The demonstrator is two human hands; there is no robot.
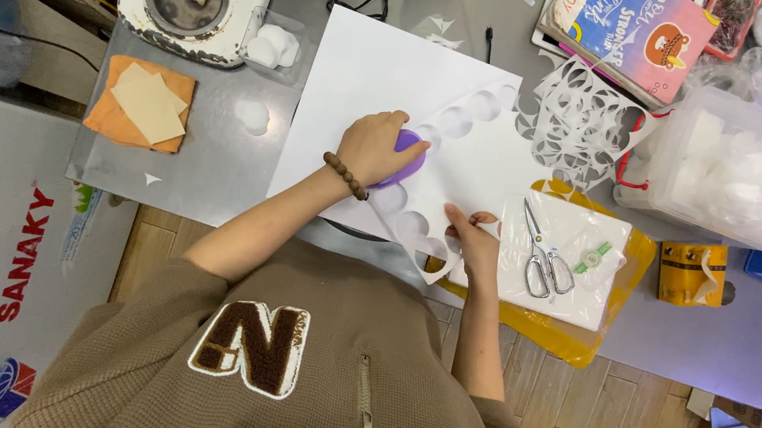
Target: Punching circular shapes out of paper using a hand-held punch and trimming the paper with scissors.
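— How far along is the sheet?

— A row of round holes already runs along the right edge of my large white paper sheet (364, 101); the rest is uncut. My left hand (373, 146) presses a purple round disc (408, 159) flat on the sheet beside those holes.

— And your other hand?

— My right hand (471, 243) pinches the sheet's near edge. The steel scissors (544, 258) lie right of the sheet, untouched.
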